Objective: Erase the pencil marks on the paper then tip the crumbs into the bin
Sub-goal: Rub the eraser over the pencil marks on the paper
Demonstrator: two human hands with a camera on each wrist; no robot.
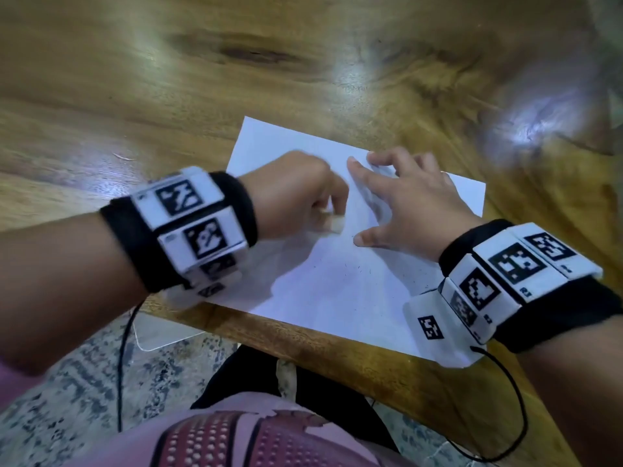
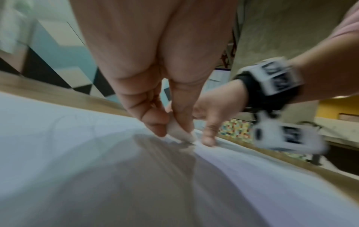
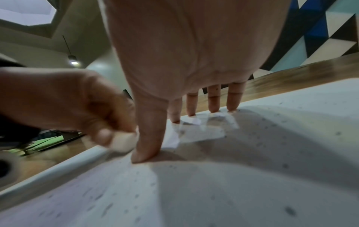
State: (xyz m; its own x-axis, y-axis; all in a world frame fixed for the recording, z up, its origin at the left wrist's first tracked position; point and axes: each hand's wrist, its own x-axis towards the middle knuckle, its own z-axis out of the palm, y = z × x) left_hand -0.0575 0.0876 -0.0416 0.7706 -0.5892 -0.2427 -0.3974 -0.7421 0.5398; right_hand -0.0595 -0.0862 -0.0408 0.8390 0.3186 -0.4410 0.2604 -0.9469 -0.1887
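Observation:
A white sheet of paper (image 1: 337, 284) lies slantwise on the wooden table, near its front edge. My left hand (image 1: 303, 193) pinches a small white eraser (image 1: 332, 225) and holds it down on the sheet; the eraser (image 2: 180, 133) is blurred in the left wrist view. My right hand (image 1: 404, 200) lies spread on the paper just right of it, with straight fingertips (image 3: 213, 107) and thumb (image 3: 145, 150) pressing the sheet flat. Small dark eraser crumbs (image 1: 357, 267) are scattered over the paper, seen close in the right wrist view as crumbs (image 3: 287, 210). No bin shows.
The wooden table (image 1: 202, 79) stretches away beyond the paper. Its front edge (image 1: 303, 335) runs diagonally just below the sheet. Under it are my lap in pink cloth (image 1: 236, 439) and a patterned floor (image 1: 67, 382). A black cable (image 1: 123, 348) hangs from my left wrist.

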